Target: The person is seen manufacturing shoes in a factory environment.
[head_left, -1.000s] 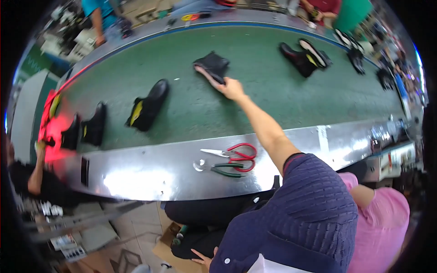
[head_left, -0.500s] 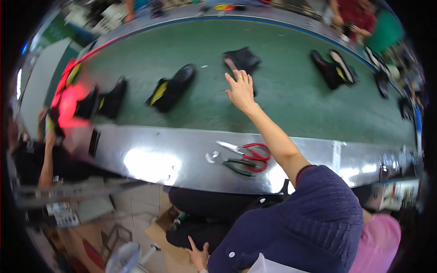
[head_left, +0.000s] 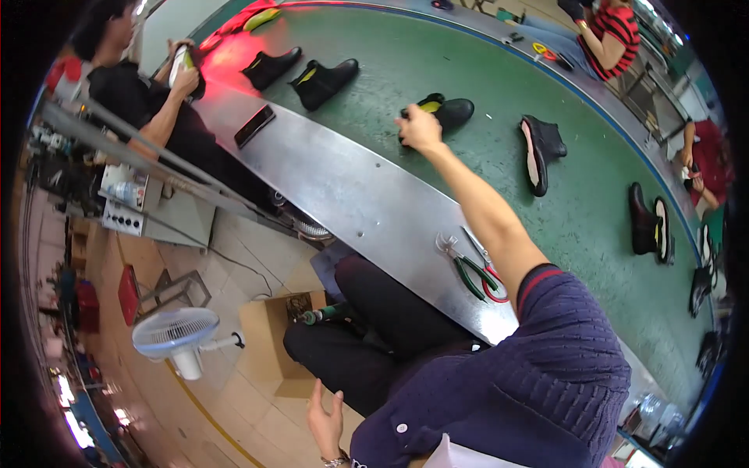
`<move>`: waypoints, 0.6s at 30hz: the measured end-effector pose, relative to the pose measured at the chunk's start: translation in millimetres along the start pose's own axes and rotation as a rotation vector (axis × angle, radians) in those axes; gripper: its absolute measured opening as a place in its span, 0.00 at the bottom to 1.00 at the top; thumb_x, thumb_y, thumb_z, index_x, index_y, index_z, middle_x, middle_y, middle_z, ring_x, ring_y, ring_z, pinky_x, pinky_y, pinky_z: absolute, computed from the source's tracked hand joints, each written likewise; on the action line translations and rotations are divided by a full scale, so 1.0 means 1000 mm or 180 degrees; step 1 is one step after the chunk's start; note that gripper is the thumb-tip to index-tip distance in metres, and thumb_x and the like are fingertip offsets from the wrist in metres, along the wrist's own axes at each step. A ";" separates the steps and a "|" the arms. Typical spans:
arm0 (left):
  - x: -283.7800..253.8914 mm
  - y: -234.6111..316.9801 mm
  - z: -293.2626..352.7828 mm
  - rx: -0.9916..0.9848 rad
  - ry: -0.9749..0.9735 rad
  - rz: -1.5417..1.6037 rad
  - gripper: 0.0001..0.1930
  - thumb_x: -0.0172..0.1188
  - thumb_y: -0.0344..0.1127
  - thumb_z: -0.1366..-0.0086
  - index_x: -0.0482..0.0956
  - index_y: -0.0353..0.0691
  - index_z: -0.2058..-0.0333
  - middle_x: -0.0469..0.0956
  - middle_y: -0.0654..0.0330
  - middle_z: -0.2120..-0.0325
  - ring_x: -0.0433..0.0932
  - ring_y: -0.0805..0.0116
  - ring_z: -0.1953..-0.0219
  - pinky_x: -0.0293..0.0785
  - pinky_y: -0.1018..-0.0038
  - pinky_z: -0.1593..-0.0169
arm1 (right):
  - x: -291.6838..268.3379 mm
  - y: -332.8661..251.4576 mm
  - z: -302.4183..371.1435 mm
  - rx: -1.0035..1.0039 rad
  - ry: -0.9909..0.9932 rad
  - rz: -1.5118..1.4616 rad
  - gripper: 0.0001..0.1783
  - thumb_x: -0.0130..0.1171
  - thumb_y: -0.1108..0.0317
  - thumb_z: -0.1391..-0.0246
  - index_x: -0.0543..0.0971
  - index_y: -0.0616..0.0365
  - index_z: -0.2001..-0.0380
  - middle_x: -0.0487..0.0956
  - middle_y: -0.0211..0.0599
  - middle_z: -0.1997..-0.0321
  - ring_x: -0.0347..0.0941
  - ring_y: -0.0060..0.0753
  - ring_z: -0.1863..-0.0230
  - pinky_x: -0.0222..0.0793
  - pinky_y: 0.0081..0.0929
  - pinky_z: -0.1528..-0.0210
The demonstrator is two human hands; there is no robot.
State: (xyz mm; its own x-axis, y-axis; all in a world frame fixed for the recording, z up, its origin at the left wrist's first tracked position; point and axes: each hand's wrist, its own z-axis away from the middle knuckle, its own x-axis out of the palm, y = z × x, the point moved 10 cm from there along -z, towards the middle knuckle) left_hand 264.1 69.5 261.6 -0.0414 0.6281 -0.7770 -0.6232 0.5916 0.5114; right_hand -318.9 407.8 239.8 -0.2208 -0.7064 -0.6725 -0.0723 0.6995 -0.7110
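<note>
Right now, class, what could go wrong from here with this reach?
The right forearm passes close to the scissors and pliers, so it might knock them.

Only the right hand is at the boot with yellow lining; the left hand is far off, so the boot could slip or tip.

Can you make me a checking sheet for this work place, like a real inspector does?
Surface: green worktop with a shiny metal ledge along its near side.
Job's things: dark boot with a yellow inside, lying on the green; other boots are spread along it.
Clutter: green-handled pliers and red-handled scissors on the ledge.
Hands: right hand is at the dark boot, grip unclear; left hand is open, nothing seen in it.
Cables: dark cord on the floor.
Surroundings: fan, open cardboard box, person in black holding a shoe.
</note>
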 end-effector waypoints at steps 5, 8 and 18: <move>-0.041 0.110 -0.030 0.1328 0.0496 0.0221 0.24 0.63 0.34 0.39 0.73 0.35 0.44 0.76 0.45 0.50 0.76 0.49 0.48 0.71 0.64 0.46 | -0.104 -0.078 0.062 -0.0162 -0.0783 -0.1548 0.16 0.63 0.58 0.44 0.73 0.60 0.73 0.74 0.30 0.84 0.71 0.21 0.87 0.66 0.20 0.82; -0.030 0.194 -0.058 0.2296 0.0266 0.0335 0.32 0.66 0.36 0.41 0.67 0.35 0.40 0.72 0.47 0.44 0.72 0.51 0.43 0.68 0.65 0.42 | -0.146 -0.147 0.110 -0.0466 -0.1304 -0.1934 0.17 0.63 0.57 0.43 0.73 0.58 0.75 0.71 0.26 0.86 0.66 0.17 0.88 0.61 0.16 0.84; 0.022 0.180 -0.071 0.1875 -0.1576 0.2927 0.52 0.66 0.23 0.46 0.39 0.39 0.30 0.56 0.50 0.33 0.60 0.62 0.33 0.58 0.69 0.34 | -0.064 -0.276 0.273 -0.0420 -0.3506 -0.2161 0.18 0.63 0.57 0.43 0.73 0.58 0.77 0.70 0.26 0.88 0.67 0.16 0.89 0.62 0.16 0.86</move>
State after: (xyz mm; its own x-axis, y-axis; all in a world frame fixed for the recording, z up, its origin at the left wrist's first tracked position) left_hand 95.6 154.3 311.2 0.1017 0.9867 0.1270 -0.0591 -0.1214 0.9908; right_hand -19.2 229.8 423.0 0.8027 -0.5945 -0.0473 0.0378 0.1300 -0.9908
